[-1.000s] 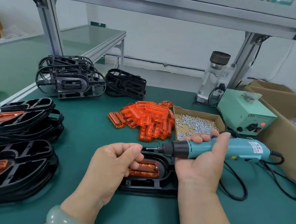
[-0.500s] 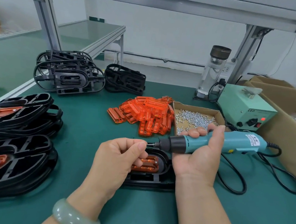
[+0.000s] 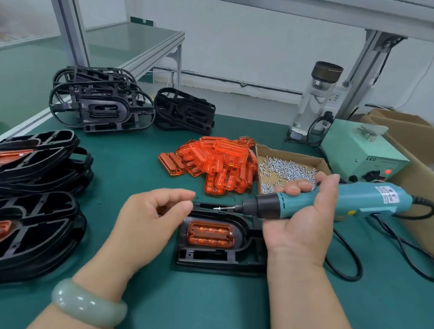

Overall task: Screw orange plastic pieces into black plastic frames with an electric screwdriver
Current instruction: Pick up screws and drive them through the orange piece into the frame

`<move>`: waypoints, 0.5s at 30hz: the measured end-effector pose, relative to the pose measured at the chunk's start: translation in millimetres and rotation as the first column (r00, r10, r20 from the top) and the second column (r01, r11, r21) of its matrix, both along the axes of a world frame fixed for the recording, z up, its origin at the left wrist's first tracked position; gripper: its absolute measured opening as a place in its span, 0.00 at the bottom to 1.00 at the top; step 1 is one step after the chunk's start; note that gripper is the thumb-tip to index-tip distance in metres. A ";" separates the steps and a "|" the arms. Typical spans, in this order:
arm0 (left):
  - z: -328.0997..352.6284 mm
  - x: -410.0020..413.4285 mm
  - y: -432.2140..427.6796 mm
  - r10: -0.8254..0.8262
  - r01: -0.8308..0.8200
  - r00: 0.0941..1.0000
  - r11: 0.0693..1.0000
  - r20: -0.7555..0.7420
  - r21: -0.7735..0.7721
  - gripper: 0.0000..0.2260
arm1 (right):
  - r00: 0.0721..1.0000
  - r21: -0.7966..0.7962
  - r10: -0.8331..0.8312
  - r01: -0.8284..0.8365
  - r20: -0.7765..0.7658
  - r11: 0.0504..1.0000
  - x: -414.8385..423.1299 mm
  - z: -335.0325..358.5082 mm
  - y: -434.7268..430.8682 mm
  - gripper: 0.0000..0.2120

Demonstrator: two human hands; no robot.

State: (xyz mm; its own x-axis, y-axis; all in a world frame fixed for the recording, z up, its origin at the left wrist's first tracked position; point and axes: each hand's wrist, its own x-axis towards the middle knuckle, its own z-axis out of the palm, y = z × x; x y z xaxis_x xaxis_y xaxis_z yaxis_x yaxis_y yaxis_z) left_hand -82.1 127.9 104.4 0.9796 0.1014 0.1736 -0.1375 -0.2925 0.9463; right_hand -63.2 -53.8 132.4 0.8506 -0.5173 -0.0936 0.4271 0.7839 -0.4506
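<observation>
Gripping the electric screwdriver (image 3: 321, 201), the right hand (image 3: 300, 225) aims left.
Left hand (image 3: 152, 216) loosely curled, empty, beside the black frame (image 3: 217, 254).

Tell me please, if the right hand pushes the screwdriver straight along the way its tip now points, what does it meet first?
Probably the left hand. The electric screwdriver in the right hand carries a screw pointing left at those fingertips, above the black frame. Depth is unclear, so it might pass just beside them.
</observation>
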 end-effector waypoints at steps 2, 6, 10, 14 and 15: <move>-2.2 1.0 12.6 -0.018 0.025 0.999 0.975 -0.032 0.220 0.09 | 1.000 -0.024 -0.007 0.007 -0.021 1.000 0.3 3.2 -3.0 0.09; -11.0 2.9 19.6 -0.167 0.225 0.972 0.868 -0.166 0.443 0.10 | 1.000 -0.086 0.009 -0.012 -0.029 0.996 2.6 10.0 -2.9 0.09; -13.5 7.3 16.1 -0.170 0.237 0.969 0.849 -0.181 0.473 0.14 | 0.997 -0.200 0.024 -0.039 -0.076 0.979 8.3 11.1 4.5 0.12; -15.3 8.4 13.7 -0.166 0.239 0.969 0.826 -0.184 0.511 0.17 | 0.993 -0.175 0.068 -0.085 -0.101 0.981 10.5 6.4 13.6 0.14; -15.0 8.8 12.7 -0.170 0.248 0.966 0.820 -0.195 0.515 0.16 | 0.992 -0.168 0.077 -0.094 -0.102 0.981 10.7 5.4 15.0 0.14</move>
State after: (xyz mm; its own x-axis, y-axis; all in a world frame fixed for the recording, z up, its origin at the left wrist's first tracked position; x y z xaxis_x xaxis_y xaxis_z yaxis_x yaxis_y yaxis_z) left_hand -73.3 140.6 89.4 0.9840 -0.1778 0.0065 -0.1370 -0.7335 0.6657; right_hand -52.5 -38.8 137.8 0.8840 -0.4584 -0.0916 0.3108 0.7226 -0.6174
